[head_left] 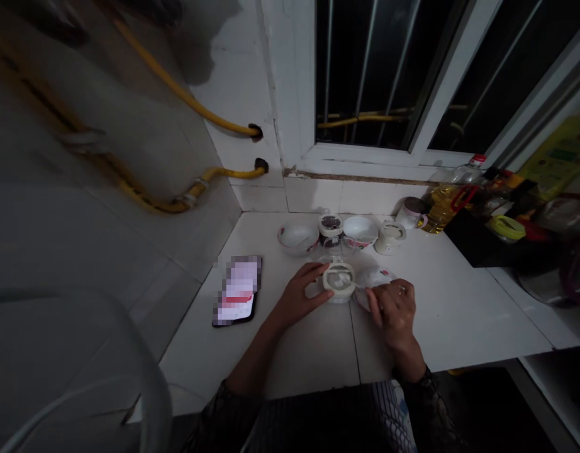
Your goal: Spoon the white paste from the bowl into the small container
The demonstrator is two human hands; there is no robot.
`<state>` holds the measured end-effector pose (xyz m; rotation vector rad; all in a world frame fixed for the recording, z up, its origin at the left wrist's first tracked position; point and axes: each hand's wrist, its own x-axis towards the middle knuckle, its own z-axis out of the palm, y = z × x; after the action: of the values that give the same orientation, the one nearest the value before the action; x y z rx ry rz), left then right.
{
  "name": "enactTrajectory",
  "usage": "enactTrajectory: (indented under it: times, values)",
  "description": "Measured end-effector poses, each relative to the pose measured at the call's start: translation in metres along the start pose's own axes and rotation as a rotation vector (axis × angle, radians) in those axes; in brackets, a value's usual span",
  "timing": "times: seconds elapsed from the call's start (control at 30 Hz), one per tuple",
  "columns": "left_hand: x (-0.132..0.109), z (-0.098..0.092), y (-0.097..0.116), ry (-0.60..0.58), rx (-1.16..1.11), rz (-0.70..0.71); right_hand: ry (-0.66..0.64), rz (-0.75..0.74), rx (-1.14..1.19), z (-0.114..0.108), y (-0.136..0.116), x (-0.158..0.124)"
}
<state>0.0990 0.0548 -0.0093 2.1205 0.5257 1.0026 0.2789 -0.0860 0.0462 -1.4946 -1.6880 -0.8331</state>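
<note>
My left hand [302, 294] is closed around the left side of a small seasoning jar [339, 293] with a cream rim. The jar's clear lid [340, 245] is flipped up, and white powder shows inside. My right hand [394, 308] is pinched on a thin, pale small spoon [358, 287] that reaches to the jar's opening; its far end is hard to make out. Partly behind my right hand sits a bowl [375, 275] with a red mark on its rim.
Behind the jar stand a white bowl [298, 239], a dark-filled jar [330, 228], another bowl [360, 231], a cream jar [390, 238] and a mug [411, 214]. A lit phone [238, 290] lies left. An oil bottle [443, 204] and other bottles crowd the right.
</note>
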Motion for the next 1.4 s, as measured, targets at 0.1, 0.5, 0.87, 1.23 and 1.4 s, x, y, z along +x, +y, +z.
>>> enactTrajectory:
  times: [0.1,0.5,0.87,1.23,1.4]
  values:
    - [0.000,0.000,0.000,0.003,0.005,0.003,0.021,0.202,0.065,-0.007,0.009,-0.004]
    - [-0.001,0.001,0.000,0.002,-0.003,-0.018,-0.321,0.525,-0.148,-0.017,0.055,-0.024]
    - [-0.001,0.000,0.000,-0.004,-0.024,-0.019,-0.368,0.478,0.050,0.004,0.046,-0.020]
    - [-0.002,0.001,0.000,0.007,-0.018,-0.005,-0.334,0.613,0.279,-0.012,0.041,-0.019]
    - [-0.001,0.002,0.000,0.006,-0.010,-0.001,-0.309,0.887,0.432,-0.019,0.044,-0.018]
